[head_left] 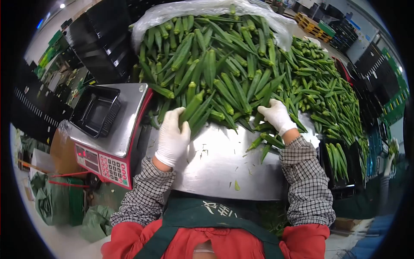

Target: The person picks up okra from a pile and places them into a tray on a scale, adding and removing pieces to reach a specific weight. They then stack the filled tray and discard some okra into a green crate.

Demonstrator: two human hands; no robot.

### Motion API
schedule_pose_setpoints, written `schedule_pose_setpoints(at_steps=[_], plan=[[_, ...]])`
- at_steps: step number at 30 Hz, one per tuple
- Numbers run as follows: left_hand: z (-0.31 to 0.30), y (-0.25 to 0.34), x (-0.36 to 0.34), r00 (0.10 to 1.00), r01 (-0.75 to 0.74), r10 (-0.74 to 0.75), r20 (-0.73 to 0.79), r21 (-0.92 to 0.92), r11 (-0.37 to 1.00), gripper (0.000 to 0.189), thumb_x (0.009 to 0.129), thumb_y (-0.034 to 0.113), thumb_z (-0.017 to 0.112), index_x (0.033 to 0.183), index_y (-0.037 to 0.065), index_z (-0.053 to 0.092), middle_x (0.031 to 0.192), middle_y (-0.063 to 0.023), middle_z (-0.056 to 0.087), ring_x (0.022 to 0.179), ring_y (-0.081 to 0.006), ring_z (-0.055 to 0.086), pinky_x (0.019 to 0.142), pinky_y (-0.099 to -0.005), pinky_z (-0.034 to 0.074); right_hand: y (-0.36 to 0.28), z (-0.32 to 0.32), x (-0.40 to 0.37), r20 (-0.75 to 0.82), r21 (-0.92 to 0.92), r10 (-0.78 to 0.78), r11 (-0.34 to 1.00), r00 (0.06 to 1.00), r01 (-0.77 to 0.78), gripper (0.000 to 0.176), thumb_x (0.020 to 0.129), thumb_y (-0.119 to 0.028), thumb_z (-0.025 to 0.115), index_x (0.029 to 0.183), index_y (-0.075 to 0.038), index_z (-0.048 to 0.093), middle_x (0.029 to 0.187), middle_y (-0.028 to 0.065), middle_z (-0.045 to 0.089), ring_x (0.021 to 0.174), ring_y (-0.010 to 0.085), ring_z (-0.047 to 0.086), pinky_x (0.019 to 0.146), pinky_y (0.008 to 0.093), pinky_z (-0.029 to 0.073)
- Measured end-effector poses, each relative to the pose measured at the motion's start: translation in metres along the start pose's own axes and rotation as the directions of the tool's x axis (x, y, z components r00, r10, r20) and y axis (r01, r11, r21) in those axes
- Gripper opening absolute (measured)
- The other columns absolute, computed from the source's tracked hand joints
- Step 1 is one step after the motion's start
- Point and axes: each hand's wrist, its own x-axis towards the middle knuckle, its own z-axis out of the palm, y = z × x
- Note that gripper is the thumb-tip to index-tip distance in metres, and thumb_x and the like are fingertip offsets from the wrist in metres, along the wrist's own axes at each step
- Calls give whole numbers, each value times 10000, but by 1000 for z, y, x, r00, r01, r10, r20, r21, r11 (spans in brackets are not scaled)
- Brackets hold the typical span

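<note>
A large heap of green okra covers the back of the metal table. My left hand, in a white glove, is closed around a few okra pods at the heap's front edge. My right hand, also gloved, has its fingers curled around an okra pod at the heap's front right. Loose pods lie just below it. On the red and silver scale to the left sits a black plastic tray with nothing in it.
Clear plastic sheeting lies along the heap's back edge. A black tray holding okra is at the right. Black crates are stacked behind the scale. Small green scraps lie on the table.
</note>
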Motion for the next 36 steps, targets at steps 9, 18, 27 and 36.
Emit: schedule_pose_setpoints(at_steps=[9, 18, 27, 36], plan=[[43, 15, 34, 948, 101, -239, 210, 512, 853, 1191, 573, 384, 846, 1437, -32, 139, 1294, -240, 405, 1109, -372, 446, 967, -416, 405, -77, 20, -27, -125, -415, -526, 798, 841, 437, 347, 780, -272, 642, 992, -6, 574, 904, 174, 596, 850, 324, 617, 769, 420, 504], [26, -3, 29, 940, 139, -263, 216, 461, 876, 857, 676, 305, 745, 1354, -25, 338, 1073, -198, 543, 986, -340, 570, 800, -432, 504, -96, 61, -23, -8, -741, -413, 614, 911, 272, 787, 748, -371, 730, 1326, 26, 373, 1034, 170, 554, 940, 278, 598, 749, 356, 530], [-21, -6, 13, 824, 515, -393, 408, -829, 219, 456, 782, 123, 645, 1193, 1, 490, 1009, -127, 623, 818, -180, 637, 730, -285, 536, -103, 61, -16, 26, -537, -271, 808, 962, 242, 615, 755, -354, 678, 1169, 38, 448, 1047, 211, 602, 976, 315, 625, 831, 383, 515], [-9, -10, -11, 824, 412, -95, 559, -706, -576, 538, 754, 212, 614, 1232, 1, 483, 1122, -206, 571, 909, -312, 612, 843, -425, 510, -82, 38, -19, 112, 442, -232, 883, 966, 160, 369, 806, -231, 609, 1074, 19, 566, 888, 82, 632, 763, 162, 613, 709, 274, 506]])
